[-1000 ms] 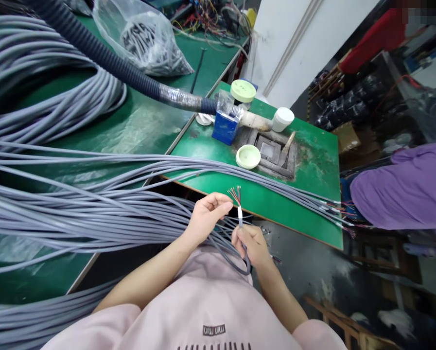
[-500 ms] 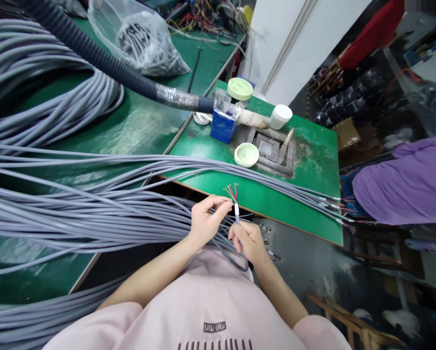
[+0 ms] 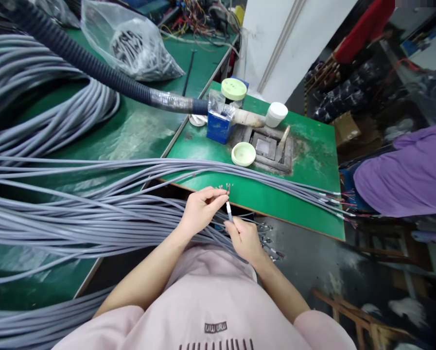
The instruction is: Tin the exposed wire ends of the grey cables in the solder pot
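Note:
My right hand is closed around a grey cable just below its white sleeve, and holds that end upright in front of my chest. Thin stripped wires fan out from the top of the cable. My left hand pinches some of these wires between thumb and fingertips. Below and left of the hands runs a thick bundle of grey cables. Another group of grey cables crosses the green table, their stripped ends at its right edge.
A solder pot is set in the green table, with a pale green dish and a white jar by it. A black hose reaches over from the left. At the right is a person in purple.
The left hand's fingers have moved from beside the fanned wires onto them. Both hands and the cable end have shifted slightly left in view, as has the scene.

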Action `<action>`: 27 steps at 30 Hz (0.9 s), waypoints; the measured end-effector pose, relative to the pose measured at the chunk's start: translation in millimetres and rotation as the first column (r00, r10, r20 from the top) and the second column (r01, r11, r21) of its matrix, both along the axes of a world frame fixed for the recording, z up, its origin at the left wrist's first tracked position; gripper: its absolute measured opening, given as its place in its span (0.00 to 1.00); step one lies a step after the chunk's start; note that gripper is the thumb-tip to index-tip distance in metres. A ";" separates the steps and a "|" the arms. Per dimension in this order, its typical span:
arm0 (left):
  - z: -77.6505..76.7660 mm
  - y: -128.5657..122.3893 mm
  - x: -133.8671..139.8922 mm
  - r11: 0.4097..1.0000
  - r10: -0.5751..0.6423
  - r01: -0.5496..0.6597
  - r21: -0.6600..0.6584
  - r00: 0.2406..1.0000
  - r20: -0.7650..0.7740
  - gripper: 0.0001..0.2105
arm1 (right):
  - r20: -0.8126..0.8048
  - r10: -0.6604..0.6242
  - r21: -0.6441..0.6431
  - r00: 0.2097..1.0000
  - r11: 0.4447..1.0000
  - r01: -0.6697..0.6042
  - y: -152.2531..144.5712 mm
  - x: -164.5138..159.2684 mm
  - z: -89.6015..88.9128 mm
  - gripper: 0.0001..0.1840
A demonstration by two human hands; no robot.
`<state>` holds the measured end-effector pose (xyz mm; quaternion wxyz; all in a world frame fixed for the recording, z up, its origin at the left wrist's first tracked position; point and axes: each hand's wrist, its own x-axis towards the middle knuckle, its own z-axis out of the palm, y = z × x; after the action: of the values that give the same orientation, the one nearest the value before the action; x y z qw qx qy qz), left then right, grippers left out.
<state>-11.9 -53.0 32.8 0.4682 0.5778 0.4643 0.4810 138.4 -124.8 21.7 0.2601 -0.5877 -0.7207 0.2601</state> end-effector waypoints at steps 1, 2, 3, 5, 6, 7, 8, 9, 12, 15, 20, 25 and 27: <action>-0.3 1.2 -1.7 0.999 -0.021 0.021 -0.045 1.000 0.002 0.08 | 0.033 0.001 0.020 0.999 1.000 -0.002 0.1 0.1 -1.2 0.20; -0.3 2.7 -3.5 0.996 -0.045 0.046 -0.082 0.999 0.004 0.08 | 0.069 0.002 0.043 0.998 0.999 -0.005 0.3 0.2 -2.4 0.20; -0.1 4.4 -5.1 0.991 -0.069 0.070 -0.113 0.998 0.008 0.09 | 0.104 0.002 0.066 0.995 0.998 -0.009 0.4 0.1 -3.6 0.20; 1.0 8.2 -8.0 0.981 -0.115 0.117 -0.154 0.993 0.021 0.09 | 0.170 0.001 0.107 0.986 0.994 -0.020 0.6 -0.2 -5.6 0.20; 1.8 10.2 -9.2 0.976 -0.138 0.140 -0.167 0.990 0.026 0.10 | 0.198 0.001 0.119 0.980 0.993 -0.025 0.7 -0.5 -6.4 0.20; 2.7 11.9 -10.1 0.971 -0.160 0.161 -0.177 0.987 0.024 0.10 | 0.223 0.002 0.123 0.975 0.992 -0.030 0.7 -0.8 -7.0 0.20; 3.6 13.4 -10.8 0.966 -0.182 0.181 -0.182 0.983 0.015 0.10 | 0.243 0.002 0.120 0.970 0.992 -0.032 0.9 -1.0 -7.3 0.20; 4.5 14.4 -11.2 0.963 -0.201 0.198 -0.183 0.979 -0.001 0.10 | 0.254 0.002 0.111 0.967 0.993 -0.031 1.1 -1.2 -7.2 0.20; 6.3 13.9 -10.1 0.974 -0.213 0.203 -0.097 0.972 -0.100 0.08 | 0.215 0.004 0.054 0.977 0.998 -0.016 2.4 -0.2 -5.1 0.20; 5.9 8.2 -4.9 0.974 -0.096 0.147 0.174 0.958 -0.270 0.05 | 0.000 -0.009 -0.078 1.000 0.997 0.009 4.6 2.7 -2.4 0.21; 0.2 -5.5 8.7 0.827 0.077 0.157 0.540 0.919 -0.386 0.03 | -0.643 -0.206 -0.455 0.738 0.877 -0.151 9.7 7.0 -5.8 0.27; -8.1 -19.4 21.1 0.670 0.093 0.221 0.708 0.922 -0.375 0.01 | -0.847 -0.378 -0.498 0.375 0.811 -0.307 17.6 7.0 -11.5 0.37; -12.0 -23.6 24.1 0.621 0.107 0.227 0.750 0.924 -0.368 0.03 | -0.865 -0.379 -0.478 0.330 0.822 -0.308 20.0 7.7 -9.9 0.32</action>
<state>12.2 -76.6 20.8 0.0883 0.8196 0.2699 0.4976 146.1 -104.7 11.9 0.4458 -0.3899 -0.3058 0.7454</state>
